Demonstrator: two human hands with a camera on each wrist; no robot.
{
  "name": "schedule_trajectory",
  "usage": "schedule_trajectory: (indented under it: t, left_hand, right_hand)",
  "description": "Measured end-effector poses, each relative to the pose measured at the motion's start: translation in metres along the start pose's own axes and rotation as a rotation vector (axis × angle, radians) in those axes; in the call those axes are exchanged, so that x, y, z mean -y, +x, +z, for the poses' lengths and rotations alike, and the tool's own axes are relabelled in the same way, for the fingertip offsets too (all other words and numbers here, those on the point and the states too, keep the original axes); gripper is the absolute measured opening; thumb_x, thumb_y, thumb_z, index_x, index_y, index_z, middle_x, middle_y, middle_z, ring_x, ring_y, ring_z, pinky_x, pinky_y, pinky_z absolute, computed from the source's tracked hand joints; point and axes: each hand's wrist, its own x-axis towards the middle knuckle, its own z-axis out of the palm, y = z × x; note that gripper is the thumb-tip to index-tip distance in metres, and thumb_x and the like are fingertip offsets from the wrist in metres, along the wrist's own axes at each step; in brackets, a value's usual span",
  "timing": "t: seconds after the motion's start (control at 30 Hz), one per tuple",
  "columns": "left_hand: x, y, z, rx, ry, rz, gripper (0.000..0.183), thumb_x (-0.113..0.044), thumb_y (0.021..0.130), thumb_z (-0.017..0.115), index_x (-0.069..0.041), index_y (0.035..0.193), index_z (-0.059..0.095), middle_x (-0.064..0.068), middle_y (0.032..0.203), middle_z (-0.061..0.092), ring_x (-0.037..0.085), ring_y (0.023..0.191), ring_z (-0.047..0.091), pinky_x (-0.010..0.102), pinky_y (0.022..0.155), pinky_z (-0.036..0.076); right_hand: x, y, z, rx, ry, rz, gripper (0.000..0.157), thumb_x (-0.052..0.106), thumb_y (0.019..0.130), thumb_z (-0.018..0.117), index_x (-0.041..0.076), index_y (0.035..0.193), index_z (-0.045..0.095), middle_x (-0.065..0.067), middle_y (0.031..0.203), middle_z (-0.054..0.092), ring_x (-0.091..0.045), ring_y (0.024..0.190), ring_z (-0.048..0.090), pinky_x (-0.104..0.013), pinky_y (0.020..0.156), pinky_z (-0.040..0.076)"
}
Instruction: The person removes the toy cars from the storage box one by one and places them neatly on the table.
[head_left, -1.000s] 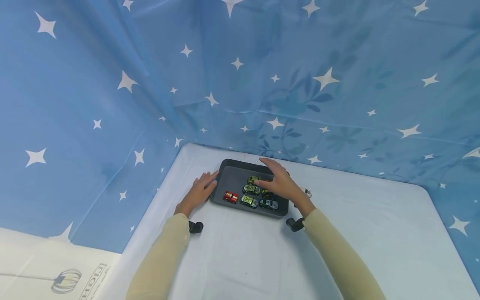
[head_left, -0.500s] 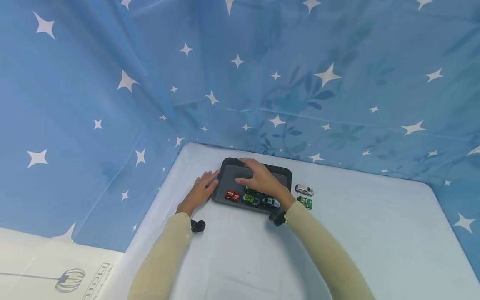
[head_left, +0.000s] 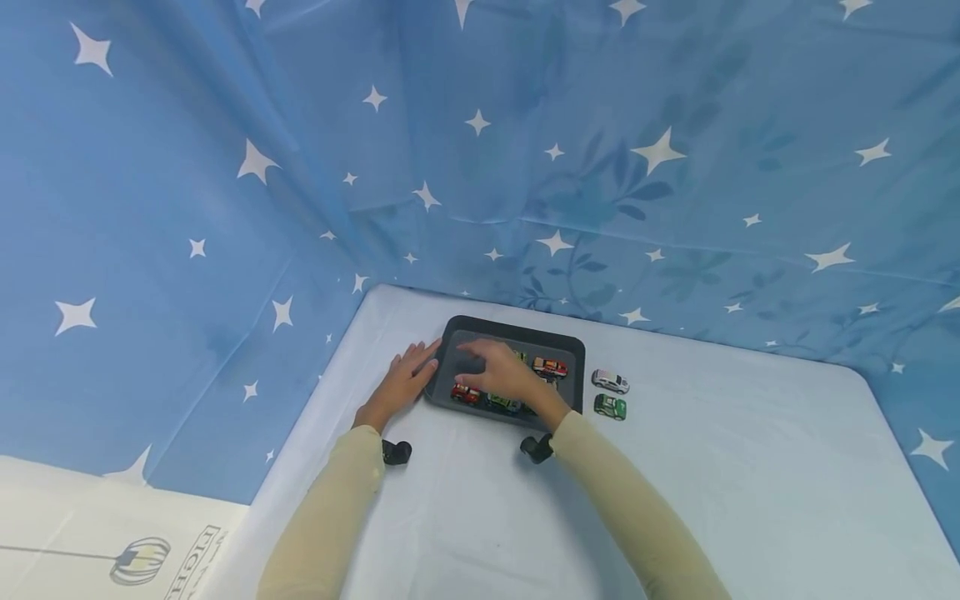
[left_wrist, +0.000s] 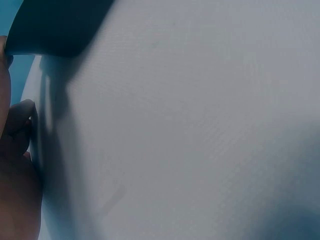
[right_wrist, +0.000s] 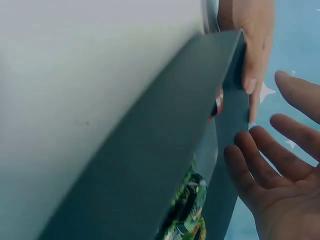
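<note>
A dark grey tray (head_left: 517,330) holds several small toy cars, among them a red car (head_left: 465,393), an orange-red car (head_left: 550,367) and a green car (head_left: 502,403). My left hand (head_left: 397,387) rests on the tray's left end with its fingers extended; at the left wrist view's edge, part of that hand (left_wrist: 17,195) shows. Over the tray's middle, my right hand (head_left: 498,371) hovers and hides some cars. The right wrist view shows this right hand (right_wrist: 285,185) with fingers spread and slightly bent, holding nothing.
To the right of the tray, a white toy car (head_left: 611,382) and a green-and-white toy car (head_left: 610,407) stand on the white-covered table (head_left: 750,467). Blue star-patterned cloth (head_left: 480,167) rises behind the table.
My right hand has moved left across the tray, from its right side to the middle-left. The two cars outside the tray have come into full view. My left hand stays put.
</note>
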Motion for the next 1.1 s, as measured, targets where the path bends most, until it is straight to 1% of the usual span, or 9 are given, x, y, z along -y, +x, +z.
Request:
schedule_trajectory:
  t: [0.13,0.27,0.37,0.53,0.8,0.9,1.1]
  left_hand:
    - [0.002,0.000,0.000,-0.010,0.004,0.026,0.057,-0.043,0.117,0.042,-0.024,0.171,0.034,0.019,0.175,0.024,0.035,0.164,0.010,0.055,0.131,-0.003]
    - [0.002,0.000,0.001,-0.018,-0.011,0.040,0.057,-0.043,0.117,0.041,-0.023,0.170,0.035,0.019,0.174,0.024,0.035,0.164,0.010,0.054,0.131,-0.003]
    - [0.003,-0.001,0.002,-0.020,-0.022,0.046,0.057,-0.043,0.117,0.041,-0.023,0.170,0.035,0.020,0.174,0.024,0.035,0.164,0.010,0.055,0.131,-0.003]
    - [0.003,-0.001,0.002,-0.021,-0.022,0.041,0.057,-0.043,0.117,0.042,-0.024,0.171,0.035,0.018,0.175,0.024,0.034,0.164,0.010,0.053,0.131,-0.004]
    - [0.001,0.000,-0.001,-0.021,-0.029,0.044,0.056,-0.042,0.117,0.043,-0.024,0.170,0.036,0.018,0.175,0.025,0.034,0.164,0.011,0.053,0.132,-0.003]
    - [0.001,0.000,-0.001,-0.020,-0.033,0.049,0.057,-0.042,0.117,0.043,-0.023,0.170,0.035,0.018,0.175,0.024,0.035,0.164,0.010,0.054,0.131,-0.003]
    - [0.001,-0.002,-0.001,-0.020,-0.041,0.047,0.056,-0.041,0.118,0.043,-0.023,0.170,0.036,0.018,0.175,0.024,0.034,0.164,0.010,0.054,0.131,-0.003]
  right_hand:
    - [-0.001,0.002,0.010,0.032,-0.026,-0.015,0.048,0.019,0.101,0.079,-0.006,0.140,0.066,-0.019,0.134,0.070,-0.033,0.121,0.068,-0.050,0.101,0.058]
    - [-0.004,0.004,0.018,0.071,-0.071,-0.054,0.033,0.015,0.100,0.079,-0.005,0.127,0.075,-0.016,0.119,0.075,-0.030,0.108,0.071,-0.045,0.092,0.061]
    - [-0.005,0.004,0.022,0.089,-0.101,-0.065,0.026,0.012,0.099,0.079,-0.003,0.121,0.078,-0.014,0.112,0.076,-0.028,0.101,0.072,-0.043,0.086,0.061]
    - [-0.007,0.004,0.027,0.069,-0.137,-0.065,0.023,0.007,0.098,0.080,-0.003,0.118,0.078,-0.013,0.110,0.076,-0.028,0.101,0.072,-0.043,0.088,0.062]
    - [-0.007,0.002,0.031,0.049,-0.164,-0.055,0.026,0.000,0.095,0.080,-0.004,0.120,0.077,-0.015,0.111,0.074,-0.029,0.102,0.072,-0.043,0.087,0.062]
    - [-0.008,0.001,0.032,0.043,-0.172,-0.064,0.025,-0.002,0.095,0.080,-0.003,0.120,0.078,-0.014,0.111,0.075,-0.029,0.101,0.072,-0.043,0.086,0.062]
    - [-0.010,0.000,0.034,0.035,-0.174,-0.076,0.026,-0.002,0.095,0.080,-0.003,0.121,0.078,-0.015,0.112,0.076,-0.029,0.104,0.073,-0.043,0.089,0.062]
